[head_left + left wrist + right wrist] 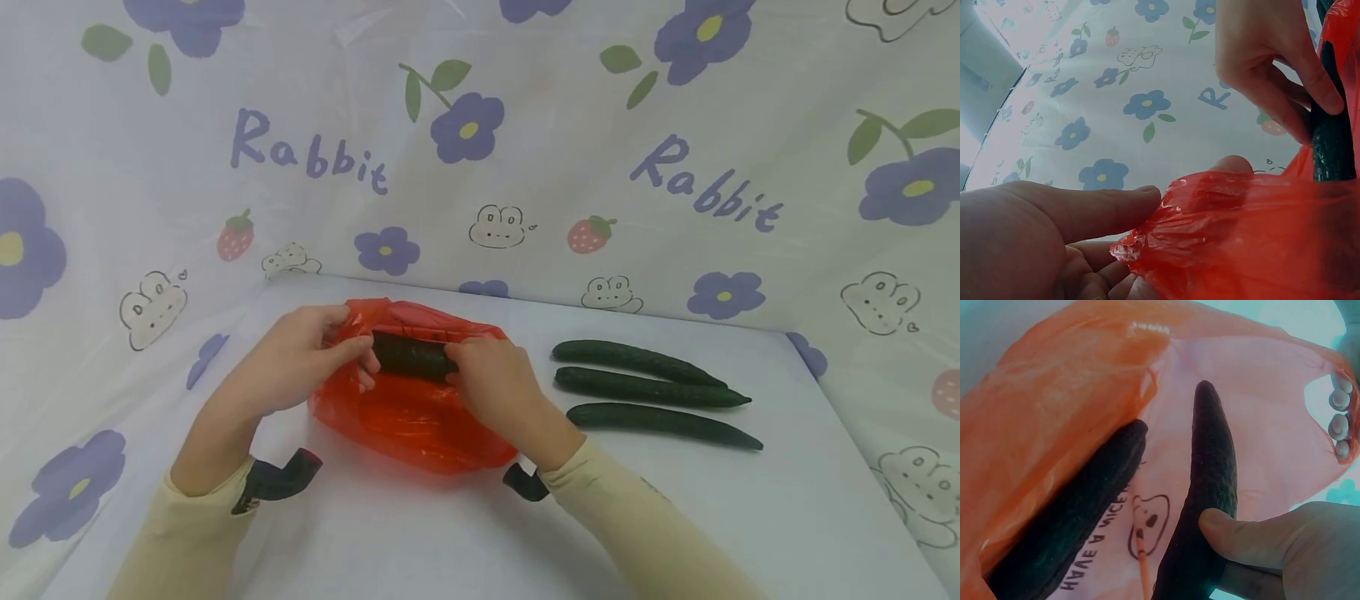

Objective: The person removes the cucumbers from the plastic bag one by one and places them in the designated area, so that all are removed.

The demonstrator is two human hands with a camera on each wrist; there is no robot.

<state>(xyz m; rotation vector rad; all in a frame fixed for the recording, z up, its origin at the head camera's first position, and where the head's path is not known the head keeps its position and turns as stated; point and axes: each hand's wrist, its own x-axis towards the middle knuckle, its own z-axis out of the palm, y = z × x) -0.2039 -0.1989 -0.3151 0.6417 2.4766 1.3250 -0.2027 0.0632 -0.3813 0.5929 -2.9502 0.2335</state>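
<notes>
Left grip (300, 358) grasps the red bag (420, 429) by its handle, seemingly to keep the mouth spread; right grip (498, 387) pinches one cucumber (1213, 456) at that mouth, presumably for steering. Another cucumber (1079, 515) lies inside. Three loose cucumbers (648, 389) lie right on the worktop (675, 517), likely for reach. Count: five cucumbers, one bag.

Soft, even light; head view slightly hazy.
Left-wrist view: glare along left edge, glints on red bag (1235, 234). Right-wrist view: teal cast.
</notes>
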